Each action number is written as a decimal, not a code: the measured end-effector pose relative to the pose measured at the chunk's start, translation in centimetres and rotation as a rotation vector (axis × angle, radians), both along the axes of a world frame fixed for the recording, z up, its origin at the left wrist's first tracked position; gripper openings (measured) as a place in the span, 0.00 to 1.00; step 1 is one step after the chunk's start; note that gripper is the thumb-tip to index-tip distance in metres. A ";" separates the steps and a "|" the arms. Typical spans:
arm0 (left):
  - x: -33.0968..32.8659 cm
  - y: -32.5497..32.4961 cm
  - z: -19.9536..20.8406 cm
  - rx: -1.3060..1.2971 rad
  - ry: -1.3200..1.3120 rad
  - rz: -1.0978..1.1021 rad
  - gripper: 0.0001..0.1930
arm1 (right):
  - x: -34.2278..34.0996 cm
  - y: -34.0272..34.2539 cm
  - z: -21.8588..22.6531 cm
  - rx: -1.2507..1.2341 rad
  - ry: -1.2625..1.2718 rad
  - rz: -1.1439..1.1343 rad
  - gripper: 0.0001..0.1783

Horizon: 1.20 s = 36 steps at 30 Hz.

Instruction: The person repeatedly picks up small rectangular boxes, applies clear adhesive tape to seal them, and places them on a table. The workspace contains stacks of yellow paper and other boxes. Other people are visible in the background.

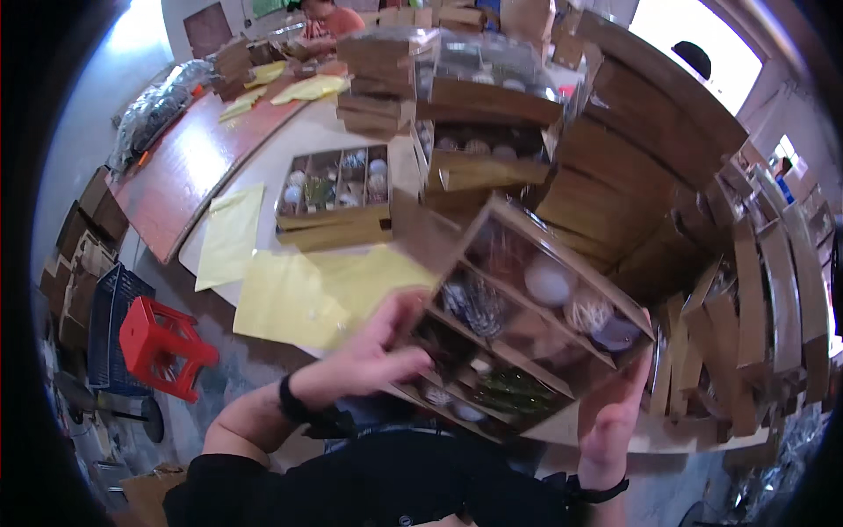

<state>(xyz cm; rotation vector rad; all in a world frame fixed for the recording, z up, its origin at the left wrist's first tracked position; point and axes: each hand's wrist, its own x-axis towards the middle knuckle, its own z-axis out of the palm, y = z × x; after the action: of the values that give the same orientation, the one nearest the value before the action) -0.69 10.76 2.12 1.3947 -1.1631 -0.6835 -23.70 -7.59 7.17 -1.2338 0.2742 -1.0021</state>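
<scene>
Gripping a divided box aslant, near the counter's edge

Standing close by, I take the person in black as the middle of the dial and straight ahead as twelve. The divided box is at one o'clock, tilted, its clear front facing up. The left hand, towards twelve, is closed on its near left corner, thumb over the front. The right hand, at two, grips the opposite edge; its fingertips are hidden from me. A black band circles the left wrist and another dark one the right.

Through the front I see a plain pale ball, a stringy cream ball, a silvery striped piece and something green and shiny; the rest is too blurred to name.

Between eleven and twelve, a second box of similar make lies on the counter. Yellow sheets are spread at eleven, just this side of it. More filled boxes are stacked past twelve, and tall brown cartons lean at one. At two, a row of boxes stands on edge. A red stool is at ten on the floor, beside a blue crate. Well off, between eleven and twelve, another person sits in an orange top.
</scene>
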 end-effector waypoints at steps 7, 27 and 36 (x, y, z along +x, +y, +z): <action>12.5 -11.3 18.5 -0.502 0.153 0.392 0.24 | -0.2 -1.5 -2.0 -0.113 0.228 0.079 0.54; -3.2 2.3 -9.3 0.339 -0.991 0.173 0.34 | 2.8 -6.0 -14.2 -1.028 1.029 0.229 0.39; -4.2 10.5 -17.5 0.516 0.076 -0.272 0.15 | 3.5 -5.9 -14.9 -1.212 1.117 0.139 0.37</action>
<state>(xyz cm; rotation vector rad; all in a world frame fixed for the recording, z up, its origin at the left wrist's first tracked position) -4.93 21.22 -15.36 1.6271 -1.1746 -1.2869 -20.23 -13.51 -7.71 -2.8280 0.4375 -0.1521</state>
